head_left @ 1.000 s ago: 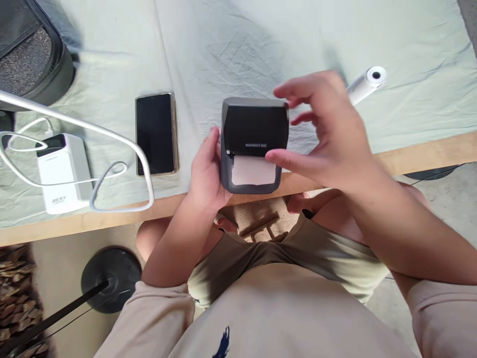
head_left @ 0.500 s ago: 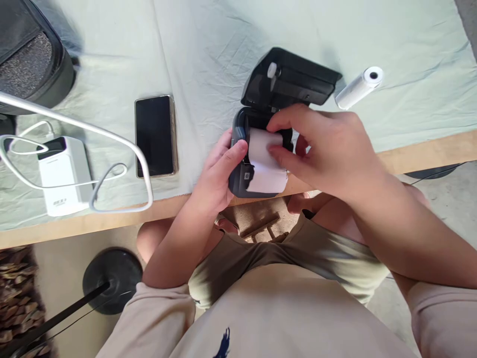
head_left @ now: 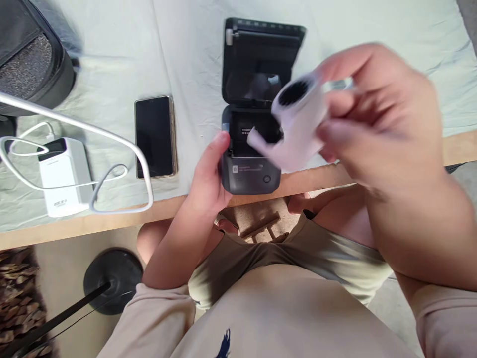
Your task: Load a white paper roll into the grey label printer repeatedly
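Observation:
A small dark grey label printer [head_left: 250,177] stands at the table's near edge with its lid [head_left: 261,64] swung fully open and back. My left hand [head_left: 206,174] grips the printer's left side, thumb on its upper corner. My right hand [head_left: 380,117], raised toward the camera and blurred, holds a white paper roll [head_left: 298,127] lifted out above the printer's bay. A loose end of paper hangs from the roll over the bay.
A black phone [head_left: 155,135] lies face up left of the printer. Further left are a white power bank [head_left: 63,176] with a white cable [head_left: 112,171], and a dark bag [head_left: 30,54] at the far left corner. A pale green cloth [head_left: 112,59] covers the table.
The printer's lid went from shut to fully open. My right hand reached into the bay, took the paper roll and lifted it up. The second roll at the right is now hidden behind that hand.

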A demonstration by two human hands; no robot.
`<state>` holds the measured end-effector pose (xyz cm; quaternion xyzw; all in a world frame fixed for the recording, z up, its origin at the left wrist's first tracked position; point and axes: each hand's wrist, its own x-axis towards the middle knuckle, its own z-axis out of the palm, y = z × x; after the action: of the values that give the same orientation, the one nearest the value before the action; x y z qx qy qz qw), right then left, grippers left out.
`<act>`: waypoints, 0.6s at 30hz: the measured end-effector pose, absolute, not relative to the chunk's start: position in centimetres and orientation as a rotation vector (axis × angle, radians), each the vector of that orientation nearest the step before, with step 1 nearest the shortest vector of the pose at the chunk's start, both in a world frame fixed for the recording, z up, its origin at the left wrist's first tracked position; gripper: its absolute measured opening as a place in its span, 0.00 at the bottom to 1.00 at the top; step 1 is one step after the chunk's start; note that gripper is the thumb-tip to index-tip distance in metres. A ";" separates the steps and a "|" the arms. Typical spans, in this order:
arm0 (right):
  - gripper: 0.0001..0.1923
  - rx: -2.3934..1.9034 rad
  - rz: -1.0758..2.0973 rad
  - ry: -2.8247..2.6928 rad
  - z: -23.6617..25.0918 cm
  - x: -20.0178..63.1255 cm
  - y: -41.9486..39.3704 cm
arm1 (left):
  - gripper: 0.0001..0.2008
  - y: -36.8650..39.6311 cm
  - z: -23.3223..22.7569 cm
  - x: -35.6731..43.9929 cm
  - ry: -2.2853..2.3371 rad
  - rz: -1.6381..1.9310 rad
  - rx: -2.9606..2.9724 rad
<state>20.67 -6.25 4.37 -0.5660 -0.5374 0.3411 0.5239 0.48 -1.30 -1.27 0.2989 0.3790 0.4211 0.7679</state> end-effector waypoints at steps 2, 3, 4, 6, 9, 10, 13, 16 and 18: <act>0.16 -1.271 0.929 -1.081 3.7 21.5 -5.4 | 0.14 -1.1 -0.9 0.6 0.851 0.932 0.612; 0.17 -1.273 0.972 -1.024 3.1 21.9 -5.0 | 0.15 -1.0 -0.7 0.6 0.862 0.929 0.607; 0.18 -1.307 1.012 -0.995 2.3 22.3 -4.6 | 0.16 -1.0 -0.5 0.6 0.876 0.929 0.609; 0.21 -1.340 0.968 -1.027 0.6 23.0 -4.0 | 0.16 -1.0 -0.3 0.7 0.905 0.930 0.630; 0.21 -1.319 0.798 -1.196 -1.6 24.0 -4.0 | 0.17 -1.1 -0.3 0.7 0.924 0.939 0.678; 0.20 -1.313 0.721 -1.270 -2.2 24.3 -4.1 | 0.17 -1.1 -0.3 0.7 0.920 0.943 0.688; 0.18 -1.379 0.507 -1.466 -3.1 25.1 -4.7 | 0.16 -1.1 -0.5 0.7 0.902 0.934 0.681; 0.20 -1.577 0.425 -1.626 -3.1 25.3 -5.4 | 0.15 -1.0 -0.5 0.7 0.878 0.931 0.665; 0.21 -1.611 0.356 -1.689 -2.5 25.4 -5.8 | 0.15 -1.0 -0.6 0.7 0.870 0.935 0.669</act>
<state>25.43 -5.76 -2.49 -0.6311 -0.6615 0.1396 0.3803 0.66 -0.98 -0.57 0.3061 0.3982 0.4280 0.7514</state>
